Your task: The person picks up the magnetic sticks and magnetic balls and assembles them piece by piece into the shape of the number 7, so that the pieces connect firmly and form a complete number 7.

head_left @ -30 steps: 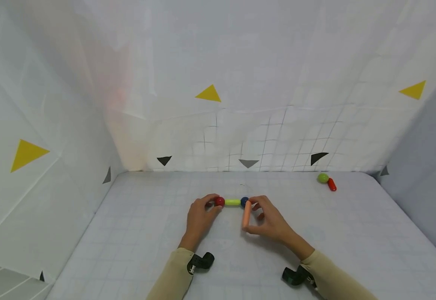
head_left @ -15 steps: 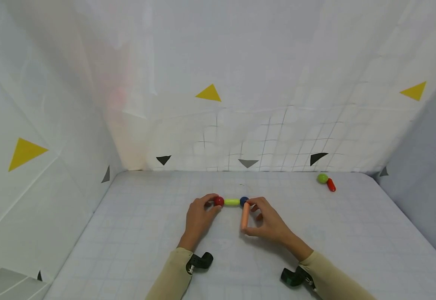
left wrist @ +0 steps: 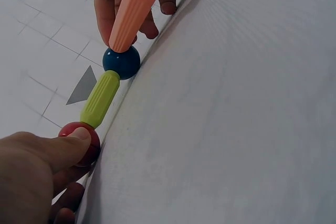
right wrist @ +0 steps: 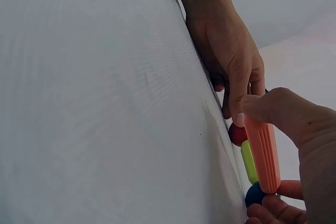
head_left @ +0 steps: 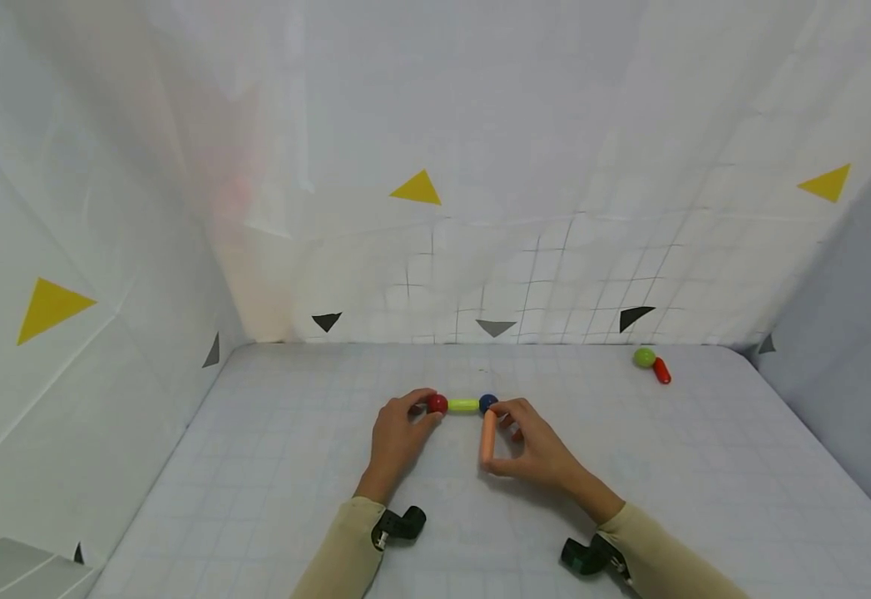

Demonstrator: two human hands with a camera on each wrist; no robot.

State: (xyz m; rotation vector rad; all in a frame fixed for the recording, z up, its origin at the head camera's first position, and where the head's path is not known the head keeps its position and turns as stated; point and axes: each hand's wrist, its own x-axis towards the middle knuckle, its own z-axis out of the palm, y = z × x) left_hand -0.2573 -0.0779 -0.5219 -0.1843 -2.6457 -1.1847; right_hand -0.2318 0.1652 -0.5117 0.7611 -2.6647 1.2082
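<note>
Near the middle of a white gridded table [head_left: 270, 466], boxed in by white walls, two hands work on a small chain of toy pieces. The chain lies flat, running left to right: a red ball [head_left: 437, 403], a green rod [head_left: 463, 404], then a blue ball [head_left: 488, 403], each touching the next.

The left hand [head_left: 398, 437] pinches the red ball between thumb and fingertips, which appears to pin that end of the chain against the table. The left wrist view shows the thumb pressed over the ball's top.

The right hand [head_left: 536, 445] pinches an orange rod [head_left: 487, 435], thumb at its near end and fingers curled along its side. The rod's far end touches the blue ball, so it stands at about a right angle to the green rod. Holding it by the near end leaves the tip free to meet the ball.

Well apart, near the table's far right corner, a green ball [head_left: 645, 357] lies touching a red rod [head_left: 662, 370].
</note>
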